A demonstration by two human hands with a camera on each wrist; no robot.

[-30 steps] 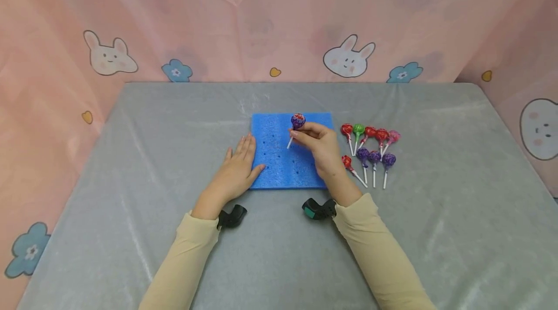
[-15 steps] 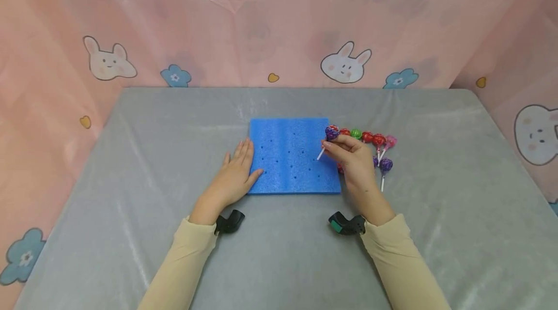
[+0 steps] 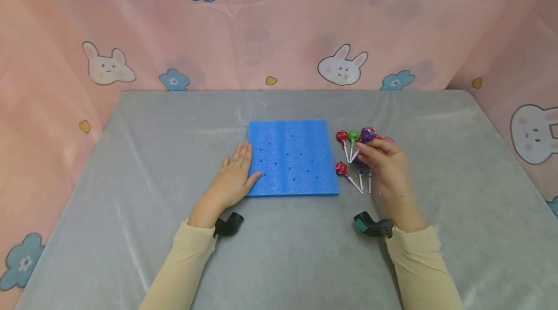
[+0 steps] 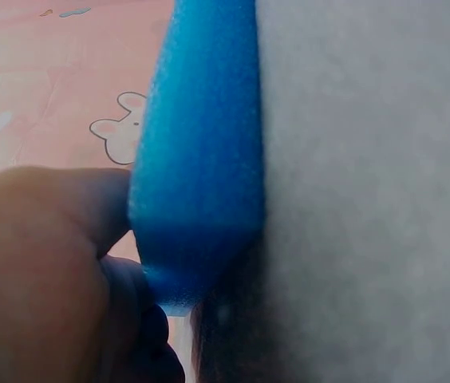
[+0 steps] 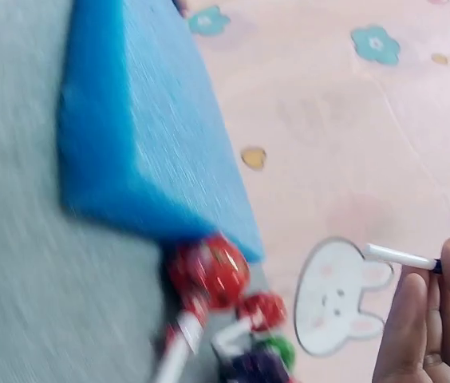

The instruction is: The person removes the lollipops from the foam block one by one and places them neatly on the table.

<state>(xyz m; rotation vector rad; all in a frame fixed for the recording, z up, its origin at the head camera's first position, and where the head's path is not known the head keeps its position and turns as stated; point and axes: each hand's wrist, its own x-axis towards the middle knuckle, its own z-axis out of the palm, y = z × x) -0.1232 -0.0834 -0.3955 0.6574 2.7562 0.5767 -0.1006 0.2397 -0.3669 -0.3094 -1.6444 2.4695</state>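
Observation:
My left hand [image 3: 233,177] lies along the left edge of a blue foam board [image 3: 301,128], its fingers straight and its thumb on the top. In the left wrist view the thumb touches the foam [image 4: 201,136]. My right hand [image 3: 390,167] pinches a purple lollipop [image 3: 368,134] between thumb and fingers, above other lollipops right of the board. In the right wrist view its white stick [image 5: 400,256] points away from the fingertips. Below lie a red lollipop [image 3: 342,136], a green lollipop [image 3: 353,135] and another red lollipop [image 3: 341,169]; my right hand partly hides several more.
Small dark holes dot the board's top. A grey cloth covers the table [image 3: 279,252], and a pink curtain [image 3: 279,24] with rabbits and flowers hangs behind. A black wrist device [image 3: 228,225] sits at my left cuff, another device [image 3: 372,225] at my right.
My right hand has carried the purple lollipop from above the board rightward to above the other lollipops. The left hand stays at the board's edge. The head view has shifted slightly.

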